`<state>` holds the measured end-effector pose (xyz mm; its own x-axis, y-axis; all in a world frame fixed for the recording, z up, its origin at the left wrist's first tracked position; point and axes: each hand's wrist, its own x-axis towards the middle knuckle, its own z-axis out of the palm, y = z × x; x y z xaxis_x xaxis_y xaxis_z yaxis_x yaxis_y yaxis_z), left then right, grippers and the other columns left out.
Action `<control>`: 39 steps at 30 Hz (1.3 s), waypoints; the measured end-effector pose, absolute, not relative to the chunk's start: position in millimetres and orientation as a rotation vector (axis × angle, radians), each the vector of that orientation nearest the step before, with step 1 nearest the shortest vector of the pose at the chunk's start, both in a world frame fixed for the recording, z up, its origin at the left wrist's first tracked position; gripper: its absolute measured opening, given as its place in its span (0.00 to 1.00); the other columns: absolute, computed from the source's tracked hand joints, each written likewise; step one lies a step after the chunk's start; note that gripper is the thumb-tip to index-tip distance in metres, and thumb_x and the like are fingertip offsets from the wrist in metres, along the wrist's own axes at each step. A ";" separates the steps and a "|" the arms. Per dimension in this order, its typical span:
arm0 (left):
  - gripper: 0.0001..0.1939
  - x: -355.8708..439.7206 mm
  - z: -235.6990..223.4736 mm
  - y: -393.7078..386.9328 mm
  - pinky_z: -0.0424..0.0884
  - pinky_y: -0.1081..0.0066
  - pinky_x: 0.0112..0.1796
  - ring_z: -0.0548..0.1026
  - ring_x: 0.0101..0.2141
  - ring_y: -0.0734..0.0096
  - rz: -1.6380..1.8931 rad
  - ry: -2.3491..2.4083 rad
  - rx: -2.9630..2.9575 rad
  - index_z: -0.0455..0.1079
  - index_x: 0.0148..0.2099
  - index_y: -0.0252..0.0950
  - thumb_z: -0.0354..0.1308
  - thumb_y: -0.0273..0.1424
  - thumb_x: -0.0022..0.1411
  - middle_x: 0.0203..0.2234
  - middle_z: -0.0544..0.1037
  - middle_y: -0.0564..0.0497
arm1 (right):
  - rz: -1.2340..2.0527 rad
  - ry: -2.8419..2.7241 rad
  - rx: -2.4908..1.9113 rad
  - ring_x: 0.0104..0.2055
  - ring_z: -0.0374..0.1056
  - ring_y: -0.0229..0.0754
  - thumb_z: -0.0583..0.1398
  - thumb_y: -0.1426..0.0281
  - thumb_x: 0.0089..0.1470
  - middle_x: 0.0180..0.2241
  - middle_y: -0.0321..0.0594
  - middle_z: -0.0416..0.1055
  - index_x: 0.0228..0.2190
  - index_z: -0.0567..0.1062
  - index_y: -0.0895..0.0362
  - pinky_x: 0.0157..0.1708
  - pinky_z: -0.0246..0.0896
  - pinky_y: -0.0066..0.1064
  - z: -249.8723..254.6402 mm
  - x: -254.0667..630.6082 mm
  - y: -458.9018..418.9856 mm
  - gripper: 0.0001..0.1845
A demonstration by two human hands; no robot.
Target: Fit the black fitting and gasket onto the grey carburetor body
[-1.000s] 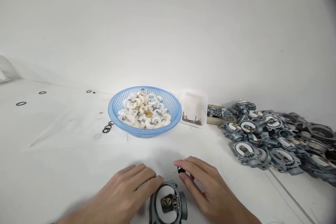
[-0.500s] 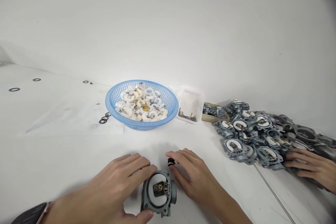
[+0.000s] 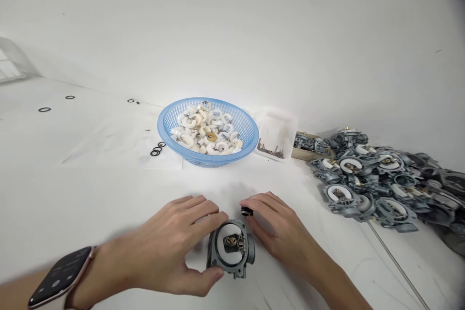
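While a grey metal part (image 3: 231,242) was gripped at the near middle of the surface (image 3: 90,203) between the thumb and fingers of the left hand (image 3: 178,242), a small black piece (image 3: 247,210) was pinched by the fingers of the right hand (image 3: 281,223) near that part's far right corner. Beyond, white curved pieces (image 3: 187,140) were held in a blue basket (image 3: 209,158), and similar metal parts (image 3: 388,189) were heaped at the right.

Observed blue basket (image 3: 214,159) of white C-shaped pieces (image 3: 207,131) beyond the left hand (image 3: 176,242). Recorded white tray (image 3: 278,128) holding thin metal pins (image 3: 271,152) beyond the right hand (image 3: 281,225). Found heaped grey castings (image 3: 379,189) and a slim metal rod (image 3: 396,261) right of the same hand. Noted loose black rings (image 3: 156,150) past the left hand.
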<state>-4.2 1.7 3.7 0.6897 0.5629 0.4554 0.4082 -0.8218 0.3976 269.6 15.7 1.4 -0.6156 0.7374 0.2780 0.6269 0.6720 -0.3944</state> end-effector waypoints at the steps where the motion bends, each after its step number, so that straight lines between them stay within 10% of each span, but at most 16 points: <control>1: 0.30 -4.3 3.9 1.8 0.79 0.56 0.40 0.78 0.39 0.56 0.837 0.774 2.637 0.65 0.59 0.36 0.67 0.34 0.56 0.40 0.78 0.46 | 0.363 -2.472 -1.069 0.46 0.70 0.50 0.56 0.80 0.65 0.47 0.41 0.75 0.51 0.71 0.51 0.47 0.68 0.46 1.4 269.7 15.6 0.17; 39: 0.28 -7.0 5.4 1.6 0.79 0.55 0.47 0.79 0.42 0.56 0.788 0.774 2.652 0.66 0.59 0.35 0.65 0.35 0.59 0.43 0.79 0.45 | 0.457 -2.369 -1.091 0.46 0.73 0.43 0.53 0.80 0.66 0.45 0.38 0.77 0.56 0.70 0.48 0.45 0.72 0.36 8.9 269.0 12.2 0.22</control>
